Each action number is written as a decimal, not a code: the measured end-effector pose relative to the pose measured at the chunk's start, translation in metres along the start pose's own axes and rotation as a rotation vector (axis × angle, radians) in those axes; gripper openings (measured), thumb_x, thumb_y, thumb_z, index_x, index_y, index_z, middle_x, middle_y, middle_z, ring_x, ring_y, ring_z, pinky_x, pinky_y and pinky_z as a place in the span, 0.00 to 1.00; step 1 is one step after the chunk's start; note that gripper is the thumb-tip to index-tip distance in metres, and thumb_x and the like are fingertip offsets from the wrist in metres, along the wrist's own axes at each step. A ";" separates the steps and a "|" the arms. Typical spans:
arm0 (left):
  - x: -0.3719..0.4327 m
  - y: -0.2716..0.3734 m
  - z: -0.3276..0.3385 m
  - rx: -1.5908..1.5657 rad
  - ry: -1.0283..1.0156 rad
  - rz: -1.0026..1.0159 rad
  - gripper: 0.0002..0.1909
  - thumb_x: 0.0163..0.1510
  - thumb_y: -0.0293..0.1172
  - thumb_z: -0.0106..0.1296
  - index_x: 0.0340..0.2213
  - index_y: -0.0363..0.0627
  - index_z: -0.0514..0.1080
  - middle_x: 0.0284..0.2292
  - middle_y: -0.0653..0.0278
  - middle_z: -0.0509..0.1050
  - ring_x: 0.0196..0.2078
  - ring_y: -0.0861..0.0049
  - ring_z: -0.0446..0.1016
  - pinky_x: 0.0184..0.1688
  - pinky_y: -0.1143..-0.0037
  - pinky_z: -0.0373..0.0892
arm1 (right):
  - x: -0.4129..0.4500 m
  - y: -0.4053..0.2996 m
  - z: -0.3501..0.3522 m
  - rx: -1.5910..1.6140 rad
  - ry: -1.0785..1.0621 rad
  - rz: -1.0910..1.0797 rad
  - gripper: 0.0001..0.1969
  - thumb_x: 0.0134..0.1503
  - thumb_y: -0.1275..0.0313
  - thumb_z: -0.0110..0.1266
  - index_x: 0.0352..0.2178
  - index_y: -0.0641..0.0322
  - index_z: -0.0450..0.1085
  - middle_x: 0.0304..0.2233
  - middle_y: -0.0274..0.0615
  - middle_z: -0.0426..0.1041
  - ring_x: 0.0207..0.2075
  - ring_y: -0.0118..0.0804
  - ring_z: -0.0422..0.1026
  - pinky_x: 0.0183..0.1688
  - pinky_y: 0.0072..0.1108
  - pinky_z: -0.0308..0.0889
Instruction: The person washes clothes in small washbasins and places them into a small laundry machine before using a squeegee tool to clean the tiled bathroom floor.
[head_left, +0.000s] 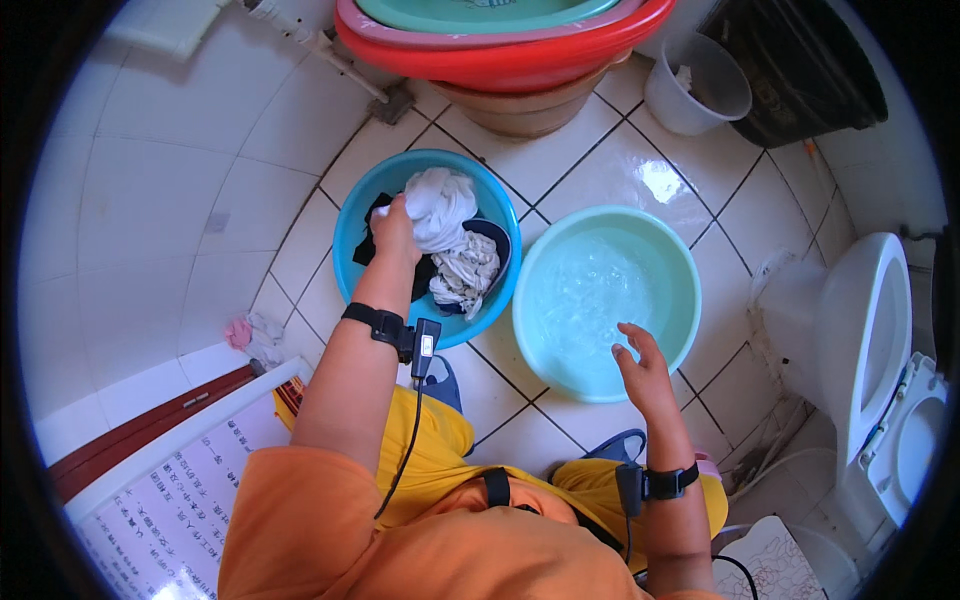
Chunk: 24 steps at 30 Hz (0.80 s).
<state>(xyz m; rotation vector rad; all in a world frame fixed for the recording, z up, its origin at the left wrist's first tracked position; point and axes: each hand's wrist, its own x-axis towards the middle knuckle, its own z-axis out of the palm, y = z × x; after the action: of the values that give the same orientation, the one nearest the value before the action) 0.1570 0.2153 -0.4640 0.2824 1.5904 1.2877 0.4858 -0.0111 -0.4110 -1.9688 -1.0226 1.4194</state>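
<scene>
My left hand (395, 234) is shut on a bunched white garment (444, 206) inside a blue plastic basin (346, 277). Beside that garment lie a crumpled patterned cloth (466, 271), some black cloth (365, 249) and a dark curved item (499, 238), perhaps a cap brim. To the right stands a mint-green plastic basin (694, 300), with rippled clear water (592, 289) in it. Over its near rim hangs my right hand (646, 371), fingers apart and holding nothing. Both wrists carry black straps with small cabled devices.
Stacked basins (510, 64) stand ahead on the tiled floor (585, 169). Further right are a translucent bucket (694, 94), a tilted black bin (810, 67) and a white toilet (855, 330). A sheet bearing writing (165, 517) lies at left, near crumpled pink and white material (255, 335).
</scene>
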 end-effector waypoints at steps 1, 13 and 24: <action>-0.002 -0.004 -0.005 0.061 0.072 -0.108 0.31 0.44 0.30 0.55 0.47 0.33 0.53 0.44 0.51 0.64 0.43 0.64 0.68 0.41 0.68 0.68 | 0.001 0.001 0.001 -0.023 0.005 -0.023 0.21 0.50 0.70 0.49 0.47 0.62 0.61 0.50 0.53 0.60 0.52 0.47 0.58 0.52 0.28 0.55; -0.075 -0.110 0.006 1.515 -0.395 -0.119 0.64 0.30 0.63 0.57 0.58 0.54 0.29 0.56 0.41 0.23 0.59 0.45 0.23 0.58 0.55 0.36 | -0.006 -0.012 -0.008 -0.302 0.074 -0.231 0.21 0.48 0.70 0.49 0.46 0.63 0.62 0.48 0.59 0.60 0.49 0.55 0.61 0.50 0.32 0.59; -0.044 -0.127 -0.045 1.367 -0.593 0.269 0.40 0.43 0.45 0.51 0.56 0.53 0.48 0.56 0.38 0.36 0.60 0.50 0.35 0.58 0.64 0.44 | -0.031 -0.001 -0.019 -0.356 -0.043 -0.226 0.19 0.49 0.68 0.48 0.42 0.67 0.63 0.41 0.54 0.66 0.40 0.52 0.67 0.42 0.33 0.63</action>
<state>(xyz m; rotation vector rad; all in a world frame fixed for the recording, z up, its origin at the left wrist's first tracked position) 0.1910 0.1073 -0.5497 1.5784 1.6614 0.0253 0.4986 -0.0353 -0.3867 -1.9867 -1.5523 1.2253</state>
